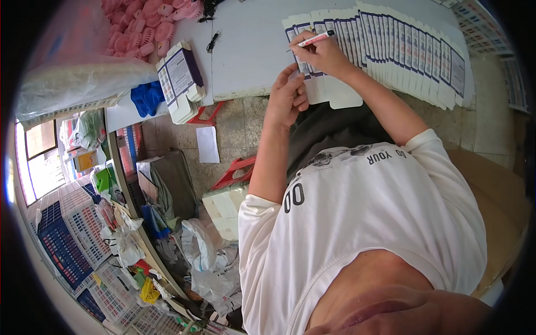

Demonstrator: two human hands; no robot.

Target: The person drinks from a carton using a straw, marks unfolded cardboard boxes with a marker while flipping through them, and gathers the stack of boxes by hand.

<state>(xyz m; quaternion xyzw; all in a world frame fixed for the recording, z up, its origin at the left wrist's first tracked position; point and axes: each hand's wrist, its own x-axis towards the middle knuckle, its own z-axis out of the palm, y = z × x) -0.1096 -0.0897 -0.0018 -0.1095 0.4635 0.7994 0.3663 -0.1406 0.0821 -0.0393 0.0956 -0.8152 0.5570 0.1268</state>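
Observation:
Flat printed cartons point(391, 53), white with purple borders, lie overlapped in a long fan on the table. My right hand point(324, 54) is closed around a white marker pen point(317, 38) with a dark end and red print. Its tip side points left, over the cartons at the left end of the fan. My left hand point(288, 96) has its fingers curled at the near left edge of those cartons, by a white flap point(329, 92). Whether it grips a carton edge is hidden.
A stack of similar cartons point(181, 81) stands at the table's left edge, beside a blue cloth point(147, 99). Pink plastic fans point(142, 28) are heaped behind it. A small black cable point(212, 42) lies on the table point(245, 50). Red stools point(233, 172) stand below.

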